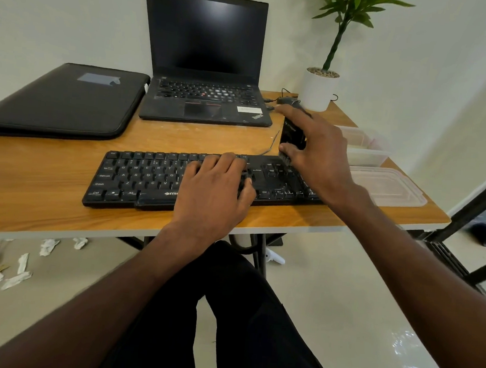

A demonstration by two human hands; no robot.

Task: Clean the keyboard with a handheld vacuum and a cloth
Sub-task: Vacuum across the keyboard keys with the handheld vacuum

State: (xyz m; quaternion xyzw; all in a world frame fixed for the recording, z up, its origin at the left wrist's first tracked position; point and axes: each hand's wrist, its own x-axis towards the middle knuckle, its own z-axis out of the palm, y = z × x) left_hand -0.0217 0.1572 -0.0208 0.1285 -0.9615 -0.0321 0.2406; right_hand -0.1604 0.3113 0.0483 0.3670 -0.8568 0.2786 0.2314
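Note:
A black wired keyboard (pixel 138 176) lies near the front edge of the wooden table (pixel 47 204). My left hand (pixel 215 187) rests flat on the keyboard's middle keys, fingers spread. My right hand (pixel 319 151) grips a small black handheld vacuum (pixel 292 137), held upright with its lower end at the keyboard's upper right keys. No cloth is visible.
An open black laptop (pixel 207 66) stands behind the keyboard, a black sleeve (pixel 63 99) to its left. A mouse (pixel 288 100) and a potted plant (pixel 319 88) sit at the back right. Clear plastic containers (pixel 379 184) lie right of the keyboard. Crumpled paper scraps (pixel 14 274) litter the floor.

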